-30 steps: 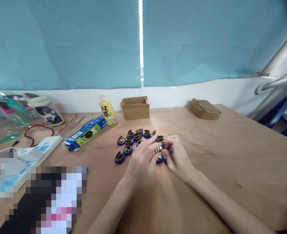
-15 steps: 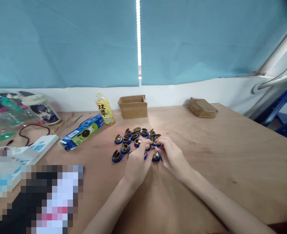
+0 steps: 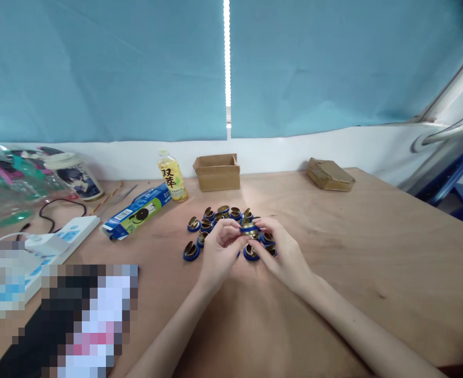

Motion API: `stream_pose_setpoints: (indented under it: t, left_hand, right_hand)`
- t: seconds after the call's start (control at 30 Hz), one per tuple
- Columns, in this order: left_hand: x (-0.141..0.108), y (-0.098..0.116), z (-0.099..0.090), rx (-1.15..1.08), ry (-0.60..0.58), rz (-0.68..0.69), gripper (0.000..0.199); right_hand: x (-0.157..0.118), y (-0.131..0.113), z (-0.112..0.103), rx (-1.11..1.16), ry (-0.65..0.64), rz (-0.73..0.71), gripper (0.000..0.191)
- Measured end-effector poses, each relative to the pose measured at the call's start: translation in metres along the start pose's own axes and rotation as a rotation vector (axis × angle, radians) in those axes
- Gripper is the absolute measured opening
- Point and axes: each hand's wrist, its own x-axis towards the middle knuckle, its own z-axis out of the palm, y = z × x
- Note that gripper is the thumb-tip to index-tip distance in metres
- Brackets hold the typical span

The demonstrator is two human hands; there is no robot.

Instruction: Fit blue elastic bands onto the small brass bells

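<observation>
Between my two hands is a round gold metal piece with a blue ring [image 3: 249, 229], lifted a little over the others. My left hand [image 3: 224, 249] is closed on its left side, thumb below and fingers above. My right hand [image 3: 284, 249] pinches the right side in the same way. Around and beneath them, several like gold pieces with blue rims [image 3: 191, 251] lie on the table, most with a gold flap tilted up. My hands hide some of these pieces.
An open cardboard box [image 3: 219, 176] and a yellow drink bottle [image 3: 172, 176] stand behind the pieces. A blue carton [image 3: 137, 212], a white power strip [image 3: 68, 236] and a printed cup [image 3: 77, 178] are on the left. A closed brown box [image 3: 329, 175] lies at the back right.
The held piece now shows more clearly between my fingertips, its blue ring level. My hands have shifted slightly, uncovering pieces by my right hand. The whole view has moved a little.
</observation>
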Motion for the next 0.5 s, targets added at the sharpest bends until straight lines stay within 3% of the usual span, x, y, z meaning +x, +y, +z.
stream_pose_setpoints:
  t: [0.27, 0.5]
  left_hand:
    - [-0.0002, -0.0010, 0.0014, -0.085, -0.050, -0.079, 0.030]
    - [-0.0048, -0.0052, 0.0014, 0.179, -0.124, 0.073, 0.015]
  right_hand:
    - [-0.0051, 0.0033, 0.0037, 0.126, 0.067, 0.050, 0.030]
    - [-0.0029, 0.0031, 0.0028, 0.013, 0.147, 0.010, 0.021]
